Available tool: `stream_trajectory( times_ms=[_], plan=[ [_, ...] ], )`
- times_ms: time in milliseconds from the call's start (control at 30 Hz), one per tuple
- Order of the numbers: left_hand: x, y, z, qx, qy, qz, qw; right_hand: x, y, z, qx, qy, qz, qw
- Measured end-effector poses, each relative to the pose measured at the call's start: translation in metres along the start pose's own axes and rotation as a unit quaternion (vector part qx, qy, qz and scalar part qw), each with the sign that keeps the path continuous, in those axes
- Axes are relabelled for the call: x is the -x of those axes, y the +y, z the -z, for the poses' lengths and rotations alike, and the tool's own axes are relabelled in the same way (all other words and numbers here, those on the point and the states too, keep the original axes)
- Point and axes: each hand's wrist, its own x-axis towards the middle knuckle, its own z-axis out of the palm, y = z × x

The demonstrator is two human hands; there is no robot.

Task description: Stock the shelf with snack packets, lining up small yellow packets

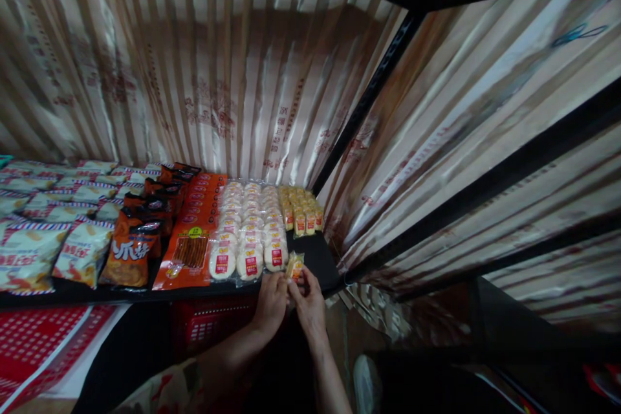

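Between my two hands is a small yellow snack packet (295,265) in clear wrapping, held just above the front edge of the black shelf (317,255). My left hand (270,303) has its fingers closed at the packet's lower left side. On the other side, my right hand (309,297) pinches it between thumb and fingers. Behind them, several similar yellow packets (305,220) stand in short rows at the shelf's right end. Just left of my hands lie rows of round white packaged buns or cakes (250,259) with red and yellow labels.
Orange flat snack bags (187,249), dark orange bags (130,255) and white chip bags (82,252) fill the shelf leftward. A black metal post (369,103) rises at the right corner. Patterned curtains (218,77) hang behind. Red baskets (208,320) stand below.
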Motion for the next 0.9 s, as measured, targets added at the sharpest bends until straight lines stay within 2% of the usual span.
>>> stream_trajectory(
  times_ms=[300,467,633,767,900],
  plan=[
    [-0.026,0.000,-0.021,-0.036,0.013,0.001,0.999,-0.023,0.009,0.007,0.033,0.020,0.021,0.999],
    [-0.033,0.004,-0.029,-0.076,-0.011,0.025,0.997,-0.036,0.020,0.011,0.046,0.049,0.036,0.997],
    [-0.039,0.013,-0.035,-0.108,-0.038,0.015,0.993,-0.048,0.030,0.012,0.065,0.061,0.049,0.995],
    [-0.043,0.020,-0.039,-0.109,-0.031,-0.004,0.994,-0.055,0.036,0.010,0.108,0.075,0.067,0.989],
    [-0.047,0.022,-0.042,-0.105,-0.022,0.012,0.994,-0.061,0.040,0.009,0.114,0.071,0.067,0.989]
  ],
)
